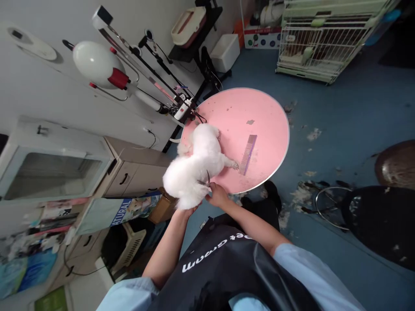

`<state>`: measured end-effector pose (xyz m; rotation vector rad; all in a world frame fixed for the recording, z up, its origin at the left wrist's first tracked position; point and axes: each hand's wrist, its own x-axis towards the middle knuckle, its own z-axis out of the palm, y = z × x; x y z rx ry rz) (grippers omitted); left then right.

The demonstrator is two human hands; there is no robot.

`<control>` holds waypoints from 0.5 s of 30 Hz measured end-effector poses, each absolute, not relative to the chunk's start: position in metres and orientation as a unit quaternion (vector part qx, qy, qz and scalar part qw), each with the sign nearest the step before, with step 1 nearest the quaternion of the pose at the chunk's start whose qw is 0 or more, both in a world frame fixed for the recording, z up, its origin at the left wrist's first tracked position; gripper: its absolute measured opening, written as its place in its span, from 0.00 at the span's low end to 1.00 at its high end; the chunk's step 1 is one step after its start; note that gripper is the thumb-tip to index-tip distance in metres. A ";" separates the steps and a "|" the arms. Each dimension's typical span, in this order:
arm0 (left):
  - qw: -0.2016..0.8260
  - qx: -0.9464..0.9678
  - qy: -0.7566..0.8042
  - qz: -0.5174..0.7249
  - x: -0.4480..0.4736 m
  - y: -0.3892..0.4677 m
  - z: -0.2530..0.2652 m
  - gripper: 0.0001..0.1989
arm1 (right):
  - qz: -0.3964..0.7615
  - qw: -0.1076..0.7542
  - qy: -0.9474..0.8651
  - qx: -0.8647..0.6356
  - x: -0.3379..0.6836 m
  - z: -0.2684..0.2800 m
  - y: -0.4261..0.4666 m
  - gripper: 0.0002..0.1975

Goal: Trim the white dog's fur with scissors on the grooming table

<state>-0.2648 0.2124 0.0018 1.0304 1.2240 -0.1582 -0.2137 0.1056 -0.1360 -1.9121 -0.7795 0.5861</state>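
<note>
A fluffy white dog [205, 149] stands on a round pink grooming table [266, 112], its head end toward me. My right hand [218, 195] is closed around the handles of scissors [208, 178], whose blades are spread against the fur near the dog's head. Under the dog's head, my left hand [189, 211] reaches up from below; most of its fingers are hidden by the fur, so its grip cannot be made out. A comb [248, 154] with a purple spine lies on the table just right of the dog's leg.
A white dryer [97, 65] on an arm and a black post rise behind the table. A wire cage [314, 47] stands at the back right. At right are a black stool [379, 220] and fur clumps [304, 194] on the blue floor; cabinets [129, 172] line the left.
</note>
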 end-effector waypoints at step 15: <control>0.662 0.463 0.589 -0.011 -0.259 0.208 0.004 0.22 | 0.237 0.487 -0.302 -0.784 -0.216 -0.143 0.125 0.15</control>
